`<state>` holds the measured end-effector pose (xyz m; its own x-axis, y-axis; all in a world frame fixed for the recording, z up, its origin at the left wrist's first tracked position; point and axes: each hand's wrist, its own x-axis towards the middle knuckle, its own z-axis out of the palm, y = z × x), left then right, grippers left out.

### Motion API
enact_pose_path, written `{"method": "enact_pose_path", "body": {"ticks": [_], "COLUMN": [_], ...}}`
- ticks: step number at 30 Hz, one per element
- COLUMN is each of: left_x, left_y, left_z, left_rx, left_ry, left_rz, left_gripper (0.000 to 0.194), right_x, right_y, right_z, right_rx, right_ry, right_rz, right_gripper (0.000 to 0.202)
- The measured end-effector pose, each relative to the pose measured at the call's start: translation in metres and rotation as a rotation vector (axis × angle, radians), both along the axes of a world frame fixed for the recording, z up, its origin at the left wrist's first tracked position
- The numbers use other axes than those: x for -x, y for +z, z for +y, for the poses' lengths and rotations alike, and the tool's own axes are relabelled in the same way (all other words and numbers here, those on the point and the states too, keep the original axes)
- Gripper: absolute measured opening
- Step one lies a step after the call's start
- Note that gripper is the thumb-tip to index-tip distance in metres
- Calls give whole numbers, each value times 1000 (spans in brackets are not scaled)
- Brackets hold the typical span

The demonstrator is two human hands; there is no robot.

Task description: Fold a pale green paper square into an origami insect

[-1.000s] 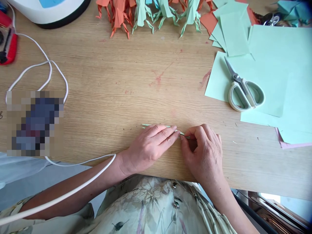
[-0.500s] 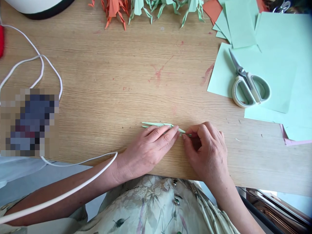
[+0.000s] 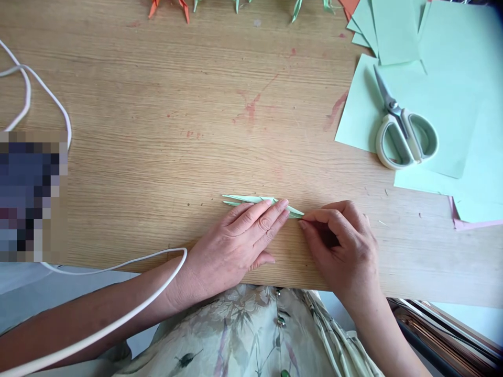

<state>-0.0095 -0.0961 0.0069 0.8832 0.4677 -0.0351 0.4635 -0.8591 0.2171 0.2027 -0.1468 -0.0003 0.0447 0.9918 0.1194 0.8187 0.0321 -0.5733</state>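
Observation:
A narrow folded strip of light green paper [image 3: 245, 198] lies on the wooden table [image 3: 165, 152] close to its front edge. Its left end splits into slim points. My left hand [image 3: 245, 238] rests flat across the middle of the paper, fingers stretched out and pressing it down, covering part of it. At the right end, the thumb and index finger of my right hand [image 3: 349, 246] pinch the paper's pointed tip.
Scissors with white handles [image 3: 394, 107] lie on light green sheets [image 3: 357, 112] at the right. Orange [image 3: 183, 10] and green folded paper legs [image 3: 297, 10] show at the top edge. A white cable [image 3: 118, 322] crosses above my left forearm. A pixelated object [image 3: 23, 193] lies left.
The view has shifted, so the paper figures at the top are mostly out of frame. My right hand sits slightly further right at the tip, and my left thumb now shows.

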Motion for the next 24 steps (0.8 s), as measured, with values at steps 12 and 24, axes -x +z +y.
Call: {"method": "enact_pose_path", "body": {"ticks": [12, 24], "left_x": [-1, -2], "left_y": [0, 3], "left_z": [-3, -2], "left_rx": [50, 68], "left_ry": [23, 48], "left_rz": [16, -16], "left_gripper": [72, 69], "right_x": [5, -12], "right_y": [4, 2], "right_z": [4, -2], "right_rx": [64, 7], "right_ry": [4, 9], "right_rz": [-57, -13], "right_gripper": [6, 6]}}
